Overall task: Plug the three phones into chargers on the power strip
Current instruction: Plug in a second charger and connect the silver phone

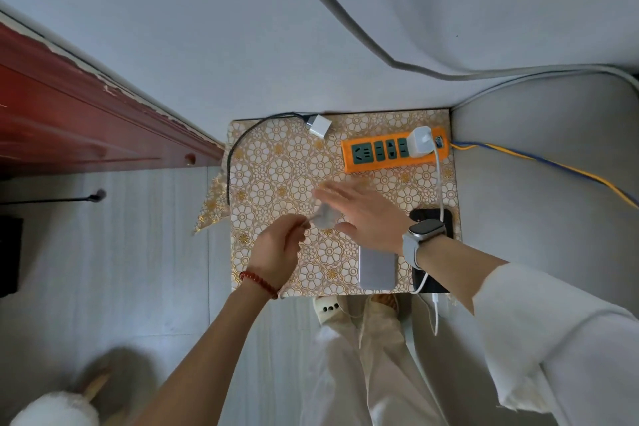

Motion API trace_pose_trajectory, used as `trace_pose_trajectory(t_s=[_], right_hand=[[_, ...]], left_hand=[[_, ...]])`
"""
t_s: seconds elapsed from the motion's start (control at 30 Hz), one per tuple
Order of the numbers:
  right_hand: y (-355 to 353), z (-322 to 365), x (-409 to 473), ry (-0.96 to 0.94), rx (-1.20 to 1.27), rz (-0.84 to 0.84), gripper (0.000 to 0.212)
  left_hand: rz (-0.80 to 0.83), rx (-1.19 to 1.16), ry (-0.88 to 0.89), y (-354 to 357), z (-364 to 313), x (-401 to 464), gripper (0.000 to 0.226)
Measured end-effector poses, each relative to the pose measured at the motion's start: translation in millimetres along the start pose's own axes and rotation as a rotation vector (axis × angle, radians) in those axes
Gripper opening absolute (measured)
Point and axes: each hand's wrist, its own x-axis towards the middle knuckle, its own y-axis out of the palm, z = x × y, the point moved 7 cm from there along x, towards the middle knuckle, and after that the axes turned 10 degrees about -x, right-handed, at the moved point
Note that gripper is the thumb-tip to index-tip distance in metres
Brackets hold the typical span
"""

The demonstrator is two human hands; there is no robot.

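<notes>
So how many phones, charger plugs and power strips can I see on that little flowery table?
Phones: 2 in view, a silver phone and a black phone partly hidden by the right wrist.
Charger plugs: 3, one in the strip, one loose at the back, one blurred between the hands.
Power strips: 1, orange.
Total: 6.

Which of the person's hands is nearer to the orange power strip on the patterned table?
Right. The right hand reaches open just below the orange power strip; the left hand sits farther down-left, pinching something small and blurred.
</notes>
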Motion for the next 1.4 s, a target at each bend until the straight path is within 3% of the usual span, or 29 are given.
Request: trace_pose_trajectory(t_s=[0.13,0.27,0.5,0.67,0.83,0.97,1.07,1.13,1.23,1.4], right_hand=[[8.4,17.3,5.1,-0.013,0.190,0.082,0.029],[-10.2,16.4,0.0,-0.029,0.282,-0.073,0.018],[-65.6,-32.2,-2.5,0.072,-0.117,-0.282,0.029],[-115.3,-94.8,-16.7,0.436,0.165,-0.552,0.025],[-105.4,-118.3,-23.6,0.503,0.229,-0.459,0.031],[-91.6,-116.1,-16.3,0.477,0.363,-0.468,0.036],[-85.1,-124.3,-11.3,0.530,0.262,-0.443,0.026],[-84.8,-128.8,-12.6,0.595,0.153,-0.465,0.018],[-85.5,-129.8,-16.5,0.632,0.071,-0.529,0.019],[-78.4,-130.8,-15.9,0.644,0.060,-0.497,0.023]], left_hand=[[-0.066,-0.042,0.068,-10.9,-16.0,-2.1,0.016],[-0.103,-0.103,0.036,-18.9,-21.6,7.2,0.016],[0.060,-0.266,-0.073,6.9,-47.7,39.4,0.011],[0.143,-0.360,-0.144,9.6,-38.7,45.5,0.016],[-0.081,-0.298,-0.194,-6.9,-19.8,55.4,0.019],[-0.261,-0.229,-0.124,-15.9,-30.2,75.6,0.019],[-0.356,-0.193,-0.082,-26.0,-39.8,94.0,0.021],[-0.356,-0.170,-0.075,-26.9,-43.5,103.1,0.021],[-0.333,-0.141,-0.068,-22.4,-45.0,108.2,0.021],[-0.311,-0.131,-0.082,-15.7,-44.3,109.6,0.020]])
